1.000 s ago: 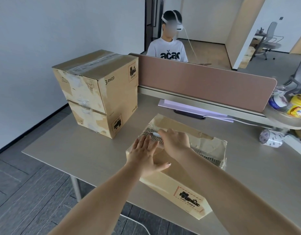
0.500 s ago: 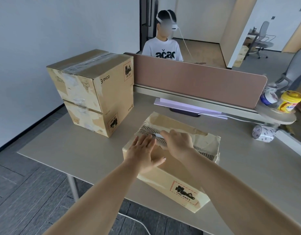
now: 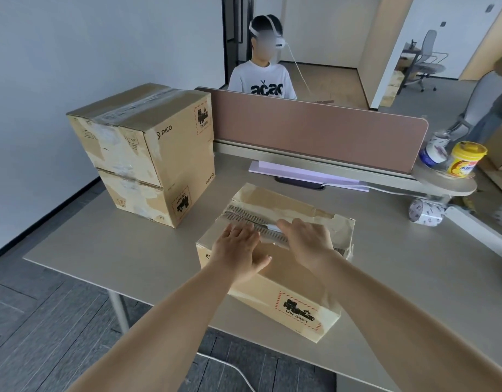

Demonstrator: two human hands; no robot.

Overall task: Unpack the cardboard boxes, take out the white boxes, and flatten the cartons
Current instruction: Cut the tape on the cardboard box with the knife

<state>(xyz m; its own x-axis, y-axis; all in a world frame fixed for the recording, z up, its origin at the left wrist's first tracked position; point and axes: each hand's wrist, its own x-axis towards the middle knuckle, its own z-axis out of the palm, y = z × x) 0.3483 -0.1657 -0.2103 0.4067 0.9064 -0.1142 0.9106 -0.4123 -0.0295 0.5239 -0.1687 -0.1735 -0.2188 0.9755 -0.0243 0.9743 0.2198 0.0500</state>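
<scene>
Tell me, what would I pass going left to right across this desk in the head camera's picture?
First the stack of two taped cartons → low carton being opened → roll of tape → yellow tub.

Yellow tub on the round shelf — tape roll on desk.

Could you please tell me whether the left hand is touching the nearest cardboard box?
Touching. The head view shows the left hand lying flat on top of the box, with no gap visible.
</scene>
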